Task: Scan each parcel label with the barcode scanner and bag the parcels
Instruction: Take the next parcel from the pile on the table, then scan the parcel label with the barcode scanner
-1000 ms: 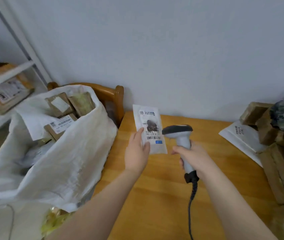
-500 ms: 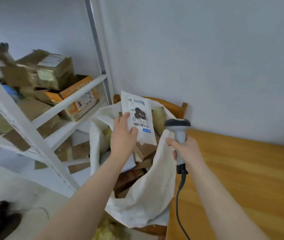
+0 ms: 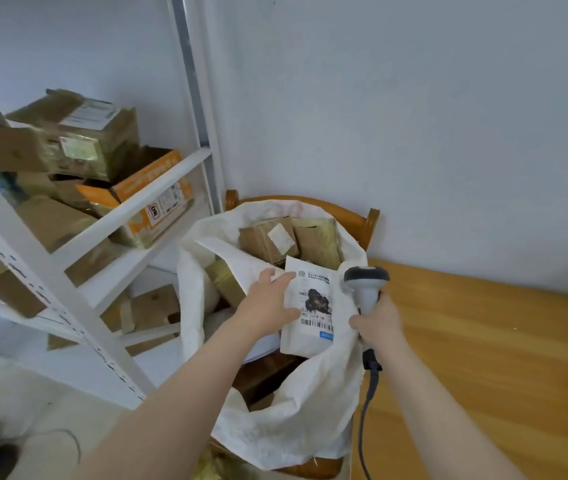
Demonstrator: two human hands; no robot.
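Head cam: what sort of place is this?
Probably a small parcel sorting or pickup room: white shelving stacked with labelled cardboard boxes, a white sack filled with parcels, and a corded barcode scanner in the right hand.

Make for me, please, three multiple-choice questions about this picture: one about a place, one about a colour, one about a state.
1. Where is the white parcel that the left hand holds?
A. flat on the wooden table
B. at the open mouth of the white sack
C. on the metal shelf

2. What colour is the small patch low on the parcel?
A. red
B. green
C. blue

3. What does the right hand do?
A. grips the scanner by its handle
B. lies open on the table
C. lifts a cardboard box

Answers:
1 B: the parcel hangs inside the sack's rim, in front of the brown boxes in it.
2 C: the patch is plainly blue.
3 A: its fingers curl round the grey handle.
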